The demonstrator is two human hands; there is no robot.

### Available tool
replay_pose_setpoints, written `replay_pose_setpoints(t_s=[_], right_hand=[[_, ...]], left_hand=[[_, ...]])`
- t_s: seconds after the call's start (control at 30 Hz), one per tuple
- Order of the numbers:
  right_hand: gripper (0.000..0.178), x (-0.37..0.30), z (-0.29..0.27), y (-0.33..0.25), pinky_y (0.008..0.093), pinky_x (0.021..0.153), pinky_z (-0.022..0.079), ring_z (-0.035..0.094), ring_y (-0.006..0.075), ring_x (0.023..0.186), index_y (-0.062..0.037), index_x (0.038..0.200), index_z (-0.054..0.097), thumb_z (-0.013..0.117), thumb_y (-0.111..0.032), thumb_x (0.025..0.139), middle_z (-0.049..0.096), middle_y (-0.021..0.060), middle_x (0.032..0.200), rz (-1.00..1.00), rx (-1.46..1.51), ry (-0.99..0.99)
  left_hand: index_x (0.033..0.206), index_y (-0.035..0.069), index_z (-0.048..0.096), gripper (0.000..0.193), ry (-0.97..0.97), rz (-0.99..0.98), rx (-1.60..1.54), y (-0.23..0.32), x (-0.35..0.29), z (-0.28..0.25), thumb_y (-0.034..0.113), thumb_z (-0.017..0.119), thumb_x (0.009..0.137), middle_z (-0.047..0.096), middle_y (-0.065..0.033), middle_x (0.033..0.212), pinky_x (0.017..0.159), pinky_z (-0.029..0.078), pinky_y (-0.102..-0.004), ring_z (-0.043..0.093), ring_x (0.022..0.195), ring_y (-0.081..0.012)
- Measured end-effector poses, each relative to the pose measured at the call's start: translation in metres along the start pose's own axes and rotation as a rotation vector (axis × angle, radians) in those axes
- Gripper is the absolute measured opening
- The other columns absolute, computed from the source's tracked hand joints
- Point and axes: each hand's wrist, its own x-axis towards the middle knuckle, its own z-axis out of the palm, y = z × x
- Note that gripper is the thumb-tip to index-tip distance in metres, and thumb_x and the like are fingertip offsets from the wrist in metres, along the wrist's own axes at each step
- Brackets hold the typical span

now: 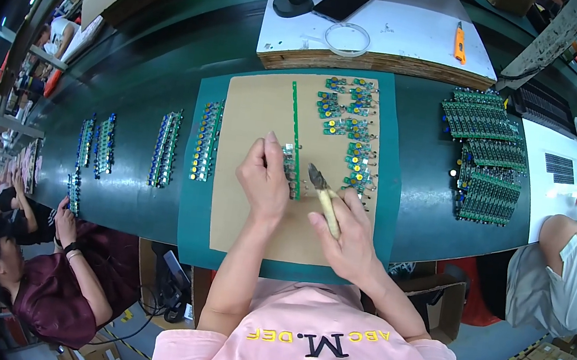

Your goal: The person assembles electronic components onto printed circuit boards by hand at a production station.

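Note:
My right hand (350,238) is closed around a pair of cutting pliers (328,208) with pale yellow handles and dark jaws. The jaws point up and left, just right of a long thin green circuit-board strip (296,119). Left of that strip, my left hand (264,183) is closed with its thumb and finger at a row of small circuit boards (290,169) along the strip's lower part, partly hidden by my fingers. Beneath lies a brown cardboard sheet (256,125) on a green mat (194,229). Small separate circuit boards (358,153) with yellow round parts lie along the sheet's right side.
Rows of circuit boards (206,141) stand to the left, and stacked board panels (487,192) to the right. A white-topped board (411,21) at the back holds a phone (346,1), a clear round dish (347,40) and an orange utility knife (460,44). Co-workers sit on both sides.

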Motion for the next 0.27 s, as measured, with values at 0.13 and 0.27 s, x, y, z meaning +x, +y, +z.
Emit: replay_pose_setpoints(t_s=[0.13,0.27], right_hand=[[0.026,-0.013,0.005,0.0,0.036,0.068,0.044,0.05,0.0254,0.075,0.0004,0.112,0.064,0.065,-0.018,0.094,0.052,0.0124,0.099,-0.034,-0.037,-0.062],[0.031,-0.015,0.013,0.011,0.0358,0.069,0.044,0.05,0.0268,0.076,0.0004,0.117,0.063,0.068,-0.019,0.093,0.052,0.0116,0.098,0.018,-0.08,-0.063]], left_hand=[[0.072,0.004,0.047,0.036,0.07,-0.009,0.034,-0.003,0.004,-0.004,0.017,0.05,0.105,0.039,0.0015,0.059,0.051,0.03,-0.0284,0.029,0.056,-0.0101],[0.071,0.004,0.048,0.037,0.079,0.042,-0.007,0.002,0.0,-0.001,0.018,0.05,0.105,0.039,0.0006,0.058,0.051,0.03,-0.0295,0.029,0.056,-0.01]])
